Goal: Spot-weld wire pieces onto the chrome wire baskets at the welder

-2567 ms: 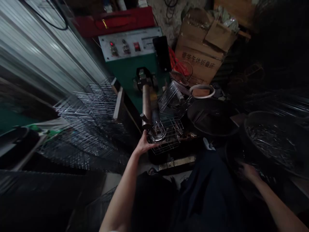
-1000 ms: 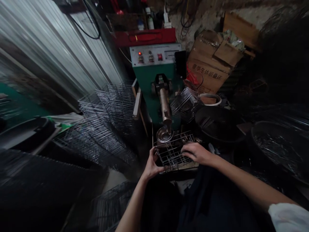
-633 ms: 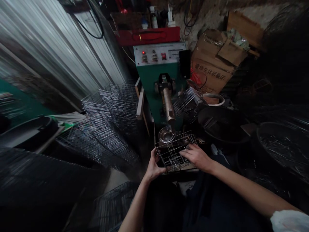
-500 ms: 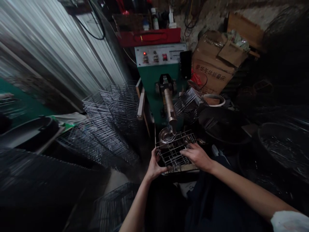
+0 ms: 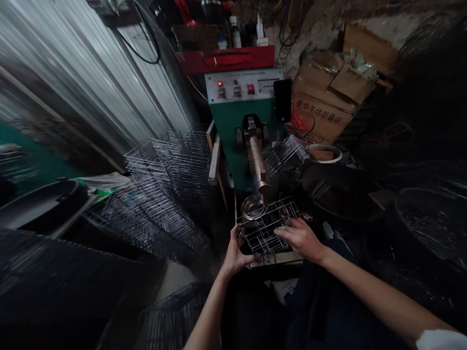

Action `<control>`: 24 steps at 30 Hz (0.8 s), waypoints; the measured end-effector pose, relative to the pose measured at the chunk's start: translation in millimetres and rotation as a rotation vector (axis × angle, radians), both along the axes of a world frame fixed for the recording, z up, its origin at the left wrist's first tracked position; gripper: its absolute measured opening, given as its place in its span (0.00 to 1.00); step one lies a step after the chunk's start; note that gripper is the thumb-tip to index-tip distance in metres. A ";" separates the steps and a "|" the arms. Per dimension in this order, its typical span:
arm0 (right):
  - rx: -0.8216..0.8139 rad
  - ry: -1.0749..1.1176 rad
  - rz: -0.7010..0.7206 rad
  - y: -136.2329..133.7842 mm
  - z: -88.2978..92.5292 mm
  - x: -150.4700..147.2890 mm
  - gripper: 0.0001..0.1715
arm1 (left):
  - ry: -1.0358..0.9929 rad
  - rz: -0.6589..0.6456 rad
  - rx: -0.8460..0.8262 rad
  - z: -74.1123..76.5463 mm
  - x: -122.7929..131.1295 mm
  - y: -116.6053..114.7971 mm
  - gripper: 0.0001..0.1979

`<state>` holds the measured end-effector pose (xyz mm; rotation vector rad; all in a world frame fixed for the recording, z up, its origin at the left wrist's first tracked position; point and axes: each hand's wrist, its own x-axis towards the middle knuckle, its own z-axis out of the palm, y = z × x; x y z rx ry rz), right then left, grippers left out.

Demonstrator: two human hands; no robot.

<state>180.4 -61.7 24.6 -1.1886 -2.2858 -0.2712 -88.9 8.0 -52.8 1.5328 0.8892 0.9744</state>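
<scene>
A wire rack (image 5: 268,233) lies tilted in front of the green machine (image 5: 233,121), below its cylindrical metal arm (image 5: 259,167). My left hand (image 5: 235,253) grips the rack's left edge, thumb at the near corner and fingers at the far side. My right hand (image 5: 301,238) has its fingertips on the rack's right part, closed on the wires. Just beyond the rack, under the tip of the arm, sits a round metal dish (image 5: 253,207).
Stacked wire racks (image 5: 164,180) stand at the left. Dark basins (image 5: 339,189) and a cardboard box (image 5: 321,102) are at the right. A black phone (image 5: 282,99) is fixed to the machine's right side. A red case (image 5: 233,59) lies on top.
The whole view has shifted slightly, so things appear a little lower. Both hands keep hold of the rack in nearly the same place.
</scene>
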 end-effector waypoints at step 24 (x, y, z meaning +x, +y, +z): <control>0.013 0.046 -0.305 53.2 11.1 -17.2 0.06 | -0.042 0.011 -0.050 19.5 4.0 50.2 0.54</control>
